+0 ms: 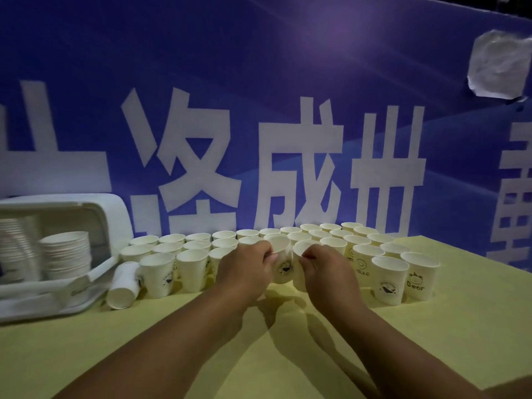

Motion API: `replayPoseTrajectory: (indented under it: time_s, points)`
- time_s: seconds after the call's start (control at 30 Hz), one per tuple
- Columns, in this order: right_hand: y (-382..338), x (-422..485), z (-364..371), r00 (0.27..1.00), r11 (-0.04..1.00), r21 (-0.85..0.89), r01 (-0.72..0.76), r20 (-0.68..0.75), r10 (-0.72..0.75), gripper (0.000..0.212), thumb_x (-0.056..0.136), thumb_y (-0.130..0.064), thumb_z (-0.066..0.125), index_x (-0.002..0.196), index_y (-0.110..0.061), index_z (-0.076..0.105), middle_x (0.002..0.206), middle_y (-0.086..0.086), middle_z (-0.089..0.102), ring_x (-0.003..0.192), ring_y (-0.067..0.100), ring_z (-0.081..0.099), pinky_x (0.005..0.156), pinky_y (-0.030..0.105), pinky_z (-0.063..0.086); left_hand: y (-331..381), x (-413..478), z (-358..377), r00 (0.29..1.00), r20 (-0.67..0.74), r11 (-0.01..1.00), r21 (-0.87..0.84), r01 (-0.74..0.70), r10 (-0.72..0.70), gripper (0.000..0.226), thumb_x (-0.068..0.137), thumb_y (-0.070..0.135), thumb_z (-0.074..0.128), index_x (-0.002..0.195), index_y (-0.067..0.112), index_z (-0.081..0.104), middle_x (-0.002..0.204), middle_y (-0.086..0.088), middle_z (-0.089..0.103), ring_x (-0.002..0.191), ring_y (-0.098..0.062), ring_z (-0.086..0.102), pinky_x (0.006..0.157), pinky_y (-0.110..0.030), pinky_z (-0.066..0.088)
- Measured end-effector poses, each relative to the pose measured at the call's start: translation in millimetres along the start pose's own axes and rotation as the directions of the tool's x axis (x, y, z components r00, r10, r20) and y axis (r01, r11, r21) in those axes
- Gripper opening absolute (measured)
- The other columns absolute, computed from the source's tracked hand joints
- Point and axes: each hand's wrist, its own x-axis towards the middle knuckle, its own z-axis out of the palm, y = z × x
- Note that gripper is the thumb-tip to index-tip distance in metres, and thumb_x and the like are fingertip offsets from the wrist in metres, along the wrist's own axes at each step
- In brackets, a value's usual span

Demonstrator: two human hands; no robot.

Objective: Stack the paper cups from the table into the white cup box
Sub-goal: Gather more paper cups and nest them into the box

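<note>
Cups (283,267) pinched by left hand (244,269), right hand (326,270) stand upright, mouths up.

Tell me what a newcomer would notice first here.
The blue banner with huge white characters fills the background. Rows of paper cups span the yellow table, where the left hand and right hand each grip one at centre. The white cup box holds stacks at left.
</note>
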Motion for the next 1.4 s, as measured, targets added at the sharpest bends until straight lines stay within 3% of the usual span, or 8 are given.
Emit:
replayPoseTrajectory:
  time_s: [0.23,0.33,0.6,0.73,0.9,1.07,1.27,1.4]
  points:
    - [-77,10,39,0.995,0.985,0.141,0.099,-0.004,-0.099,0.013,0.098,-0.033,0.056,0.101,-0.028,0.068,0.090,-0.013,0.062,0.078,0.004,0.054,0.067,0.020,0.044,-73,-10,-59,0.989,-0.148,1.000,0.025,0.018,-0.014,0.020,0.102,0.046,0.054,0.106,0.030,0.066,0.089,0.010,0.068,0.073,-0.009,0.059,0.068,-0.025,0.056]
    - [-106,13,58,0.994,0.974,0.199,0.107,0.014,-0.113,0.016,0.099,-0.032,0.055,0.106,-0.025,0.067,0.096,-0.009,0.062,0.082,0.007,0.055,0.071,0.021,0.046,-104,-13,-81,0.980,-0.198,0.997,0.071,0.023,-0.009,0.020,0.102,0.045,0.053,0.100,0.029,0.063,0.083,0.011,0.064,0.069,-0.009,0.056,0.059,-0.023,0.046]
    - [-168,19,117,0.987,0.925,0.350,0.151,0.003,-0.162,0.011,0.099,-0.027,0.057,0.104,-0.026,0.066,0.095,-0.012,0.059,0.083,0.006,0.055,0.075,0.023,0.048,-181,-14,-123,0.946,-0.325,0.989,0.140,0.051,-0.002,0.021,0.101,0.043,0.055,0.092,0.026,0.063,0.077,0.008,0.066,0.064,-0.017,0.054,0.051,-0.023,0.030]
    - [-192,19,146,0.982,0.891,0.421,0.169,0.006,-0.189,0.008,0.097,-0.028,0.059,0.103,-0.027,0.065,0.095,-0.012,0.059,0.083,0.004,0.054,0.070,0.015,0.042,-221,-25,-140,0.888,-0.458,0.991,0.098,0.089,-0.034,0.018,0.099,0.037,0.061,0.087,0.024,0.065,0.068,0.009,0.059,0.061,-0.022,0.054,0.052,-0.026,0.035]
    - [-229,19,175,0.975,0.843,0.500,0.199,-0.010,-0.224,0.004,0.098,-0.025,0.059,0.100,-0.028,0.061,0.097,-0.012,0.057,0.085,0.007,0.054,0.070,0.012,0.039,-258,-35,-165,0.795,-0.580,0.983,-0.125,0.132,-0.180,0.017,0.100,0.039,0.062,0.094,0.023,0.068,0.081,0.002,0.070,0.072,-0.023,0.067,0.061,-0.041,0.059]
    - [-271,17,199,0.971,0.800,0.568,0.194,0.003,-0.238,0.007,0.097,-0.022,0.060,0.103,-0.024,0.063,0.102,-0.008,0.059,0.090,0.011,0.055,0.071,0.013,0.039,-284,-38,-190,0.712,-0.658,0.969,-0.163,0.184,-0.246,0.015,0.103,0.034,0.057,0.098,0.024,0.067,0.085,0.002,0.072,0.073,-0.022,0.070,0.061,-0.030,0.052]
    - [-310,23,217,0.982,0.736,0.661,0.146,-0.005,-0.191,0.008,0.098,-0.021,0.060,0.105,-0.023,0.064,0.101,-0.010,0.056,0.093,0.011,0.054,0.070,0.011,0.036,-302,-43,-188,0.759,-0.594,0.939,0.019,0.343,-0.266,0.019,0.105,0.034,0.052,0.099,0.022,0.065,0.085,0.005,0.063,0.073,-0.018,0.059,0.053,-0.023,0.037]
    - [-316,22,226,0.985,0.689,0.715,0.119,0.003,-0.173,0.013,0.098,-0.021,0.060,0.110,-0.023,0.064,0.105,-0.010,0.056,0.095,0.011,0.054,0.072,0.011,0.037,-303,-41,-190,0.802,-0.547,0.920,0.136,0.367,-0.239,0.018,0.107,0.034,0.044,0.097,0.024,0.055,0.093,0.006,0.059,0.080,-0.019,0.056,0.060,-0.029,0.042]
